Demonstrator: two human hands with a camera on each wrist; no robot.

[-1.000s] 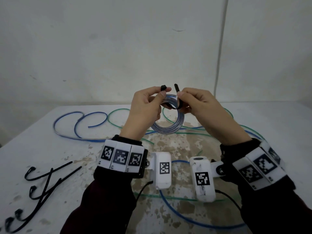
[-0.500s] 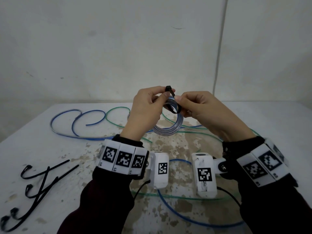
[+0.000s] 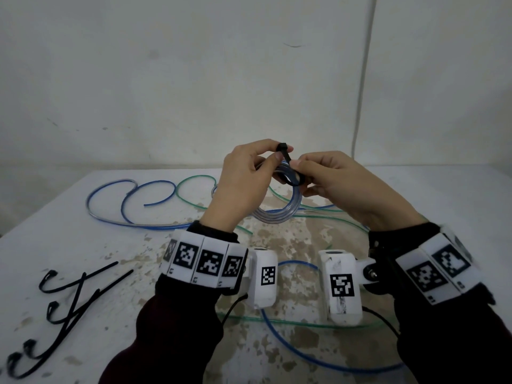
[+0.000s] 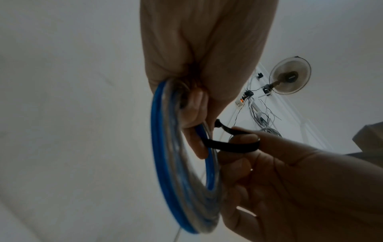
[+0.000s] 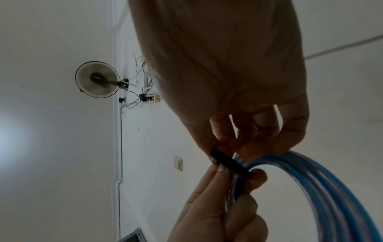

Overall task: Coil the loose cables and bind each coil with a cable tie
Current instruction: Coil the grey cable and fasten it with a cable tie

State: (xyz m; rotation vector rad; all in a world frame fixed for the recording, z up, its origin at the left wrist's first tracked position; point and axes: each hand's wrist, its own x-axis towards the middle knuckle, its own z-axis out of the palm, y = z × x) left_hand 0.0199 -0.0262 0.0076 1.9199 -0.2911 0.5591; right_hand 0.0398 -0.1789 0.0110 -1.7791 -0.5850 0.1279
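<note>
Head view. I log the left hand (image 3: 243, 178) raised above the table (image 3: 55, 217), fingers curled round the top of the coil (image 3: 279, 214) of blue-cored clear cable, thumb and forefinger pinching the head end of the black cable tie (image 3: 288, 162). The right hand (image 3: 340, 187) is just beside it, fingertips touching the left hand's, pinching the tie's strap where it loops round the coil. The coil hangs upright between both hands, clear of the tabletop. Loose blue cable (image 3: 116, 200) and loose green cable (image 3: 194, 181) lie spread on the table behind and under the hands. Spare cable ties (image 3: 72, 297) lie in a bunch at the near left, well apart from the hands.

Left wrist view. I see the left hand (image 4: 203, 57) gripping the coil (image 4: 165, 163) at its upper edge; the cable tie (image 4: 232, 144) passes through the coil and bends back in a loop, pinched by the right hand (image 4: 290, 188). A wall fan (image 4: 290, 77) is in the background.

Right wrist view. The right hand (image 5: 228, 73) pinches the cable tie (image 5: 228, 163) against the coil (image 5: 321, 180); the left hand (image 5: 217, 209) holds the coil from below, its thumb on the tie. The wall fan (image 5: 97, 79) and a power strip (image 5: 151, 98) are behind.
</note>
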